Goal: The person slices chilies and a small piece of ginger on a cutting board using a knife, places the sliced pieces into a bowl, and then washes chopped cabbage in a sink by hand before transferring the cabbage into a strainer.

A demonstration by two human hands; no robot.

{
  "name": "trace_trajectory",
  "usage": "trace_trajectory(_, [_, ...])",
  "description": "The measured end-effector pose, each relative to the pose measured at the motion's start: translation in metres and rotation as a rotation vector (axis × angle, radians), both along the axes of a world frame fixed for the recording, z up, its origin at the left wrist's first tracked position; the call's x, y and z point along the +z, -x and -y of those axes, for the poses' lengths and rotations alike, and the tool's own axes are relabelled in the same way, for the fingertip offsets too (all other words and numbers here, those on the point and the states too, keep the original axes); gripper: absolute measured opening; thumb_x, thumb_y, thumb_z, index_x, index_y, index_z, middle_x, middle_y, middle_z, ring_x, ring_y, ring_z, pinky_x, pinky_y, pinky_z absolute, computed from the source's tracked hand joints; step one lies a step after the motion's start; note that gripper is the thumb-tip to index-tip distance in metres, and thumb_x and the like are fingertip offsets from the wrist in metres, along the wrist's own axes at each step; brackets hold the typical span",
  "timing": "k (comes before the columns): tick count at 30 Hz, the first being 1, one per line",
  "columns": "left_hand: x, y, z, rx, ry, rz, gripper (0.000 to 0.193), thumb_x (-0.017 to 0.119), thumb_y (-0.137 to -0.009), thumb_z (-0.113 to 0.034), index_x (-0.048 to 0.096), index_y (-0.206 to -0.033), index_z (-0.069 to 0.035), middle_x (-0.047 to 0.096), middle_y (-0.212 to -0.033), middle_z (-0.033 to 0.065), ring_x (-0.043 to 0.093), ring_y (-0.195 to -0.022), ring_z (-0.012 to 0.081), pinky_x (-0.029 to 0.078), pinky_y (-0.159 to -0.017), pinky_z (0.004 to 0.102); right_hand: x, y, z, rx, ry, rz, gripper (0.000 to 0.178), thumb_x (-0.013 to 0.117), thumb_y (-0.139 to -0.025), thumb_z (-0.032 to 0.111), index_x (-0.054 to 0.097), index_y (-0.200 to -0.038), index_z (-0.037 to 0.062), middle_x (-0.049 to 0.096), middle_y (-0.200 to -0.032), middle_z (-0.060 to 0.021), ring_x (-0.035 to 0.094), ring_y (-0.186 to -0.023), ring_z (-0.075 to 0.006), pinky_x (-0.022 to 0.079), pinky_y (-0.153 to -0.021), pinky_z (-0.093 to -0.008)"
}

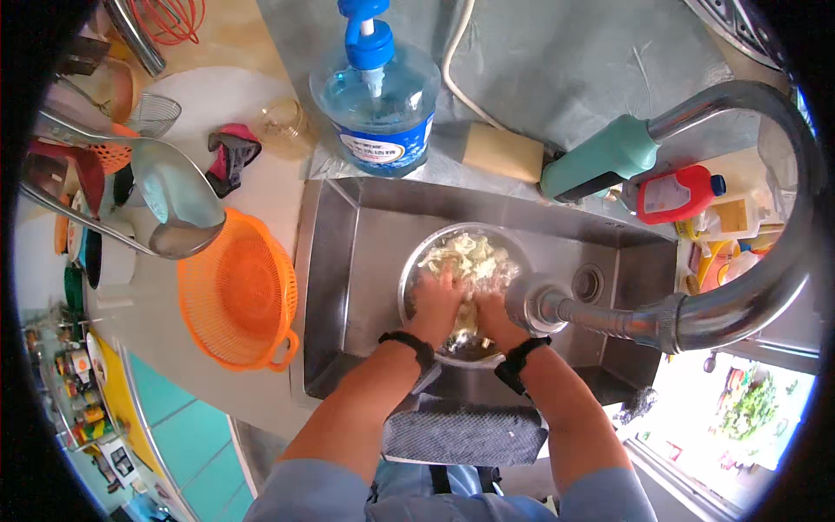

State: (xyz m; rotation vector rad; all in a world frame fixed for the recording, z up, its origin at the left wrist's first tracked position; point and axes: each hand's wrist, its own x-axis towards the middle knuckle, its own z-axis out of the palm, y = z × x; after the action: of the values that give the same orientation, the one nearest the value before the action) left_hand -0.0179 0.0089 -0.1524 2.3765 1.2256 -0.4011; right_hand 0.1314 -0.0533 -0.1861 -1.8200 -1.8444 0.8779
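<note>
A round metal bowl [405, 300] stands in the steel sink [335, 287], holding water and pale yellow-green, torn leafy vegetable pieces [470, 257]. My left hand [437, 300] reaches into the left side of the bowl, its fingers sunk among the pieces. Close beside it, my right hand [492, 315] is down in the same water, its fingers hidden by the pieces and the splashing. The faucet's spray head [532, 304] hangs over the bowl's right side, next to my right hand. Dark bands circle both wrists.
An orange colander [235, 291] sits on the counter left of the sink. Behind the sink stand a large blue pump bottle [378, 109], a sponge-like block [504, 153], a teal bottle [600, 157] and a red bottle [678, 194]. A grey cloth [465, 437] hangs over the front edge.
</note>
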Motion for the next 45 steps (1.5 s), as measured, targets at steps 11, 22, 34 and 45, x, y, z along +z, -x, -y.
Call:
trace_trajectory(11, [0.056,0.007,-0.022,0.438,0.356,0.232,0.086,0.074,-0.077,-0.030,0.027,-0.146,-0.010,0.031,-0.143,0.0309,0.047,-0.124,0.0408,0.043,-0.101,0.0424,0.064,-0.044,-0.015,0.020,0.143,-0.606,0.101,0.079,-0.061,0.050,0.032,-0.143,0.0138,0.033,-0.139,-0.0255,0.037,-0.126,-0.0434,0.033,-0.103,-0.0531])
trace_trajectory(22, [-0.019,0.005,-0.033,0.203,0.079,0.383,0.062,0.079,-0.072,-0.019,0.049,-0.124,-0.005,0.059,-0.108,0.0239,0.060,-0.093,0.0414,0.048,-0.079,0.0493,-0.011,-0.016,-0.037,-0.006,-0.054,0.460,0.075,0.082,-0.059,0.036,0.049,-0.123,0.0125,0.052,-0.116,-0.0201,0.051,-0.108,-0.0412,0.044,-0.086,-0.0516])
trace_trajectory(34, [0.052,0.036,0.012,0.503,0.624,0.735,0.060,0.056,-0.085,-0.008,0.037,-0.142,-0.006,0.041,-0.143,0.0179,0.043,-0.129,0.0299,0.038,-0.105,0.0378,0.111,0.010,-0.014,0.079,0.374,-0.113,0.118,0.081,-0.063,0.051,0.011,-0.153,0.0198,0.015,-0.147,-0.0374,0.004,-0.139,-0.0534,0.020,-0.111,-0.0570])
trace_trajectory(45, [0.156,0.154,0.068,1.352,1.103,1.148,0.043,0.056,-0.094,-0.022,0.048,-0.131,-0.002,0.054,-0.126,0.0138,0.056,-0.111,0.0304,0.049,-0.093,0.0519,0.010,0.031,-0.030,0.074,0.422,0.161,0.080,0.075,-0.068,0.025,0.040,-0.140,0.0288,0.041,-0.130,-0.0190,0.043,-0.118,-0.0486,0.044,-0.094,-0.0571])
